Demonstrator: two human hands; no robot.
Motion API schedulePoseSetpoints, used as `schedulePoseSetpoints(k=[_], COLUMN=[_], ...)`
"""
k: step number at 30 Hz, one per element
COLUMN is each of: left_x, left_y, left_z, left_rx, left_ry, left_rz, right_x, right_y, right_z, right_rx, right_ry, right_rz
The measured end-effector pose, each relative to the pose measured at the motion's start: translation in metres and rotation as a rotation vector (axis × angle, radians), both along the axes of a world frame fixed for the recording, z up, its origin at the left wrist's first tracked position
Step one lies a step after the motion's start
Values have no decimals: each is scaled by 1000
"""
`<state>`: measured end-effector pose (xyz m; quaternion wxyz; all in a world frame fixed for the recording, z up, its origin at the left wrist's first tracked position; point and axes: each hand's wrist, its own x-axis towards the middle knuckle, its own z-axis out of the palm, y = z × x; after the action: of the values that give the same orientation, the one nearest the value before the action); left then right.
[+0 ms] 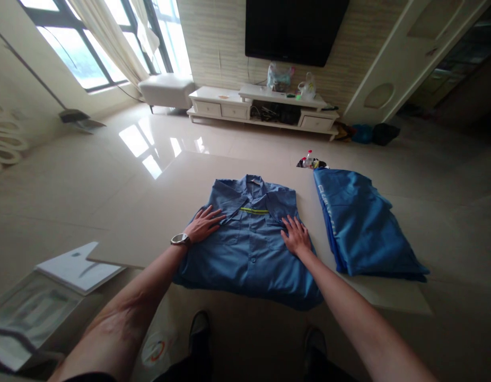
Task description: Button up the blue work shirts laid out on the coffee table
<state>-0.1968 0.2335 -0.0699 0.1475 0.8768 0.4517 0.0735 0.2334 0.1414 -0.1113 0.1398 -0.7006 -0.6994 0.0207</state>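
A blue buttoned work shirt (251,249) lies front side up on a pale tabletop (142,233), its collar pointing away from me. A yellow-green stripe crosses its chest, and both sleeves are folded in over the front. My left hand (205,224), with a watch on the wrist, rests flat with spread fingers on the shirt's left side. On the right side my right hand (296,235) presses flat in the same way, fingers apart. The shirt's lower part hangs over the near table edge. Neither hand grips the cloth.
Right of the shirt lies a stack of folded blue garments (360,223). Bottles with red caps (309,156) show past the table's far edge. A box with white sheets (80,268) stands at lower left. Farther off are a white TV cabinet (265,106) and a grey bench (168,91).
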Motion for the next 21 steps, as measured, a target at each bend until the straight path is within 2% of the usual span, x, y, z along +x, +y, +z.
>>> schedulePoseSetpoints(k=[4, 8, 11, 13, 15, 16, 18, 19, 21], left_x=[2, 12, 34, 51, 60, 59, 42, 28, -4], left_y=[26, 59, 76, 75, 56, 39, -8, -35, -93], left_z=[-7, -11, 0, 16, 32, 38, 43, 42, 31], left_rx=[18, 53, 112, 175, 233, 249, 239, 214, 134], left_ry=[-18, -31, -29, -66, -141, -175, -202, -177, -101], left_rz=[46, 66, 122, 192, 326, 416, 605, 700, 978], right_x=[10, 18, 10, -2, -14, -16, -11, -3, 18], right_y=[25, 63, 95, 105, 94, 79, 29, -3, -70], right_z=[-4, -2, 13, 29, 46, 52, 56, 54, 41], right_rx=[14, 33, 56, 83, 118, 131, 121, 102, 77], right_ry=[-13, 20, 17, 19, 45, 59, 75, 71, 103], right_rz=[10, 20, 44, 49, 12, -13, -46, -61, -199])
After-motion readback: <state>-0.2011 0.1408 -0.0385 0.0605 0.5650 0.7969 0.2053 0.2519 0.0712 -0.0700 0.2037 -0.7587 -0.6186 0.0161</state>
